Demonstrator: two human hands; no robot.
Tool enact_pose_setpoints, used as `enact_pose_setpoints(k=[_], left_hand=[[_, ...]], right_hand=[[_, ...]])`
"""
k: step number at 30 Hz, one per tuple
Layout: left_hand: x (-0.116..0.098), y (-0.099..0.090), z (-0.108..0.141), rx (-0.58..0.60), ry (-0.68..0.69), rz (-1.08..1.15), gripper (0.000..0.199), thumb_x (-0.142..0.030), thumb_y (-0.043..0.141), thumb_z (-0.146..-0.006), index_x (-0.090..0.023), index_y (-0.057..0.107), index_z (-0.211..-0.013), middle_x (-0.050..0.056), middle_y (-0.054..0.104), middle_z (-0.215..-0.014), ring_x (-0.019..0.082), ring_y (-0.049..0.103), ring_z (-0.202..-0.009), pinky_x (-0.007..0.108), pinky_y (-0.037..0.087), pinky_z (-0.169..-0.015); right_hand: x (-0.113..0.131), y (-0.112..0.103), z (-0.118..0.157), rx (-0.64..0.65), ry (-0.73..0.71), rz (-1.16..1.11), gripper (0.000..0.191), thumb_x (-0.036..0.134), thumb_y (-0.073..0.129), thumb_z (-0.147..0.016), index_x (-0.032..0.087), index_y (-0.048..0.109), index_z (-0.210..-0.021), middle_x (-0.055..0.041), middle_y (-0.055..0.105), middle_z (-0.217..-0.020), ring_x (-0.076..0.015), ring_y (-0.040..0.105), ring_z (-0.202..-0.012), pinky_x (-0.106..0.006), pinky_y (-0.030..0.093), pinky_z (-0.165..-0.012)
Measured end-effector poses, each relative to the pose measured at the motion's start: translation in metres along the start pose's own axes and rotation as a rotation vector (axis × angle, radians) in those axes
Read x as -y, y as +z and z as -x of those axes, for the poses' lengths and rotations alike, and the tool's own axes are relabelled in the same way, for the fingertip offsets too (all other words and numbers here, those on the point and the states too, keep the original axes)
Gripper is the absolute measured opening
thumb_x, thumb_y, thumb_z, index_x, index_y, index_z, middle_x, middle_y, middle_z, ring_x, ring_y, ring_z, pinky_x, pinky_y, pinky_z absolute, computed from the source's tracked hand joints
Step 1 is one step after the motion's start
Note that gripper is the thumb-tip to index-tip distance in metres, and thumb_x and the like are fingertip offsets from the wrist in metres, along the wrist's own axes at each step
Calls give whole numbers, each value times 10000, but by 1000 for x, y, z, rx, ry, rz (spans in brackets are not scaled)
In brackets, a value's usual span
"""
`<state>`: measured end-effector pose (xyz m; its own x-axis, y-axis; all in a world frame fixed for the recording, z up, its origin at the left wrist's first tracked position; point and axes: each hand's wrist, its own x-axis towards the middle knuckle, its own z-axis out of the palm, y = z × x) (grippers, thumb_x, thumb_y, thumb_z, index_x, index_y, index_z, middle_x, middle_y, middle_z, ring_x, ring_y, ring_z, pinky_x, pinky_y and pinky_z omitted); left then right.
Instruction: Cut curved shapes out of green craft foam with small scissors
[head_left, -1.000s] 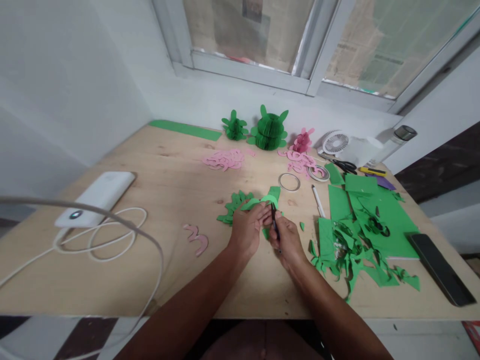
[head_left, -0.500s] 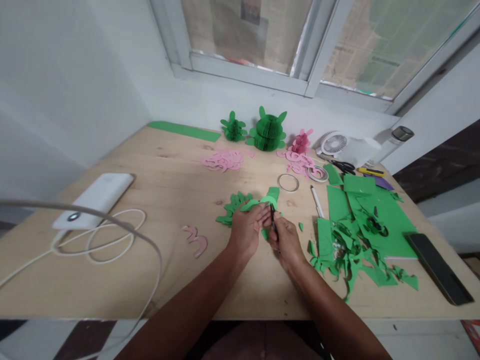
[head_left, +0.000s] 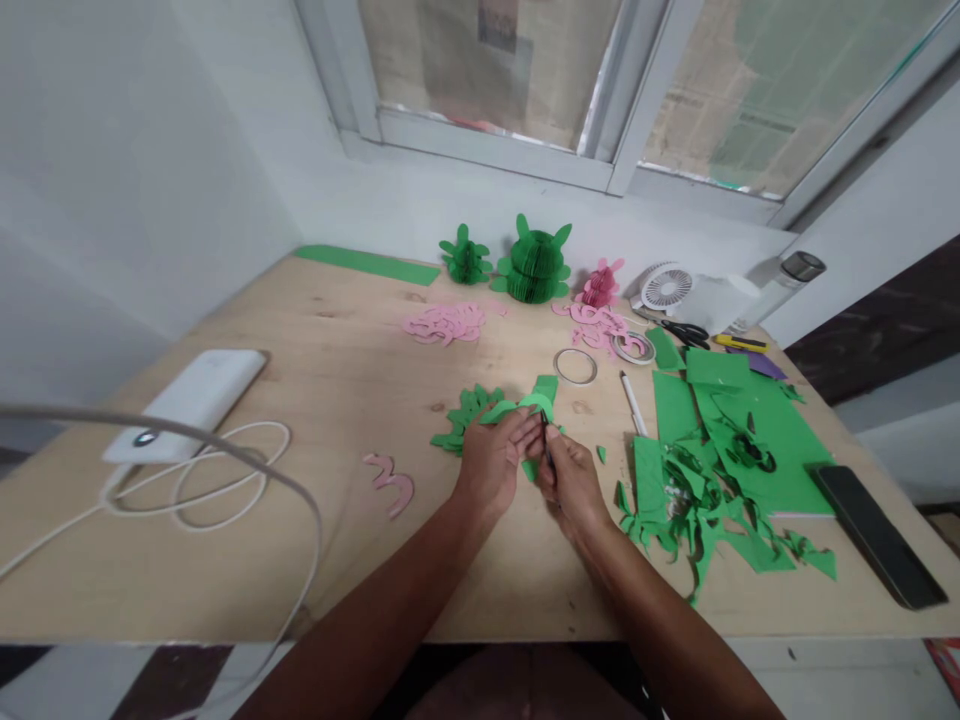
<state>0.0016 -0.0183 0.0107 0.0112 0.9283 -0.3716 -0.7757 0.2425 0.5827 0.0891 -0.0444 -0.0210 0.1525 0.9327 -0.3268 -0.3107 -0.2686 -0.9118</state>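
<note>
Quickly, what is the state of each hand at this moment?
Left hand: partly closed, holding a curved green paper piece.
Right hand: closed around a slender black tool, exact type unclear.

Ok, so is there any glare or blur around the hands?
Head view: soft light, no strong glare on the table; head view: fine detail looks smeared where the left hand and right hand meet, leaving the dark tool hard to make out.
</note>
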Motion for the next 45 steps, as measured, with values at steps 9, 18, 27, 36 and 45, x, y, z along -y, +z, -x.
enact_pose_setpoints(k=[9, 18, 27, 36, 45], left_hand=[[0, -2, -2, 9, 4, -10, 206, -142, 768, -524, -146, 596, -637, 44, 706, -696, 185, 683, -713, 346, 496, -822], [-5, -3, -2, 8, 5, -33, 150, -150, 751, -552, -129, 627, -633, 50, 708, -688, 161, 668, -671, 327, 502, -792], [-5, -4, -4, 6, 7, -59, 161, -152, 751, -542, -131, 621, -635, 53, 708, -683, 164, 666, -660, 324, 503, -763], [-4, -4, -3, 39, -12, -95, 116, -137, 730, -553, -131, 628, -607, 54, 709, -669, 158, 662, -634, 313, 497, -754], [-7, -5, -3, 59, -48, -78, 91, -141, 722, -563, -125, 641, -600, 52, 705, -669, 150, 661, -653, 303, 491, -769]], right_hand=[[2, 0, 1, 9, -11, 15, 491, 635, 656, -671, 179, 501, -577, 95, 355, -349, -34, 203, -299, -191, 99, -312], [3, -2, 1, 32, -12, 71, 491, 642, 627, -693, 157, 576, -635, 87, 368, -363, -41, 230, -309, -194, 114, -318], [4, -1, 2, 28, 7, 59, 477, 627, 631, -697, 154, 588, -648, 90, 369, -360, -42, 225, -306, -199, 105, -322], [6, -3, 1, 30, 6, 38, 480, 635, 619, -708, 163, 570, -636, 83, 388, -374, -40, 218, -306, -205, 91, -322], [7, -2, 2, 34, -2, 56, 485, 638, 627, -694, 164, 559, -619, 84, 384, -362, -39, 221, -298, -202, 96, -319]])
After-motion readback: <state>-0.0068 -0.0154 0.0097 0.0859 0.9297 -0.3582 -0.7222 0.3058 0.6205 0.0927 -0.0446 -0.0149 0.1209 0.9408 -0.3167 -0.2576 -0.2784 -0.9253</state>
